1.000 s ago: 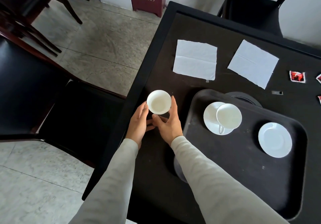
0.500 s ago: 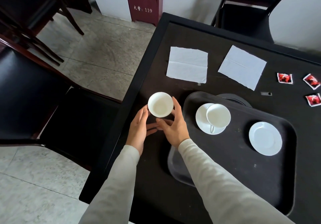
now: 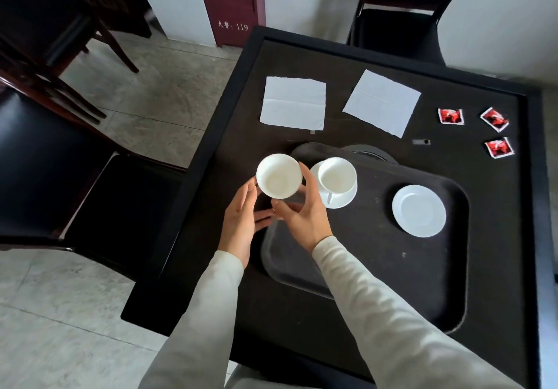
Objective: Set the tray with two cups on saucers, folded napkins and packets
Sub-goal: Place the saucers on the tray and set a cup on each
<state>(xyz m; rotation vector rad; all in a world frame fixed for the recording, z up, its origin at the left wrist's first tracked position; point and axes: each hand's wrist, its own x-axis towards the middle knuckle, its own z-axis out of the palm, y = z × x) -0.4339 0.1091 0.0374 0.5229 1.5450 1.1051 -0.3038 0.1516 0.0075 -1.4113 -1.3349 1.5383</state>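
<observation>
Rightward has come the white cup (image 3: 279, 175) since half a second ago. Then it was over bare tabletop left of the tray (image 3: 377, 268); now it overlaps the tray's far-left corner in view, just beside the second cup (image 3: 337, 175). The right hand (image 3: 305, 216) grips it, fingers curled round its right side and thumb tucked below. The left hand (image 3: 241, 222) lies against its left side with fingers nearly straight and thumb reaching under — a steadying touch, not a clasp. Whether the cup's foot touches anything cannot be told.

The second cup stands upright on its saucer (image 3: 342, 201) at the tray's far left. An empty saucer (image 3: 419, 211) lies further right on the tray, well apart from it.

Beyond the tray, two white napkins (image 3: 293, 102) (image 3: 382, 102) lie flat and unfolded on the dark table (image 3: 238, 135), and three red packets (image 3: 450, 116) (image 3: 494, 119) (image 3: 499, 147) sit near its right edge — none of them on the tray.

Dark chairs (image 3: 45, 162) stand left and at the far side, and a red fire-extinguisher cabinet (image 3: 231, 2) is against the wall.
</observation>
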